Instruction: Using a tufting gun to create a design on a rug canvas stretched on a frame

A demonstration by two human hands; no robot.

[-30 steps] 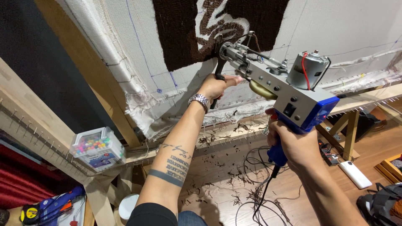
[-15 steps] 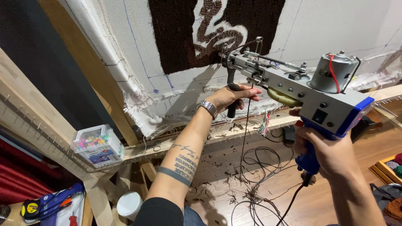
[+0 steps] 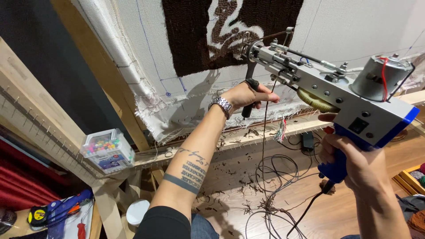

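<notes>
Raised and swung left since half a second back: tufting gun (image 3: 336,90), tip now against brown pile (image 3: 199,40) on white cloth (image 3: 354,31). Clamped by both hands, left hand (image 3: 248,95) on black front grip, right hand (image 3: 349,157) on blue handle. Needle hidden. Lower left, clear box (image 3: 107,150) of coloured bits, label unreadable.

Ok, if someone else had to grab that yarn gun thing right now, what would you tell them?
Left hand: gripping the black front handle.
Right hand: wrapped around the blue rear grip.
Tufting gun: its tip is at the white backing cloth, stretched on the wooden frame.
Done: a dark brown tufted patch with a pale curly shape.
Left: bare cloth below and right, with blue guide lines.
</notes>
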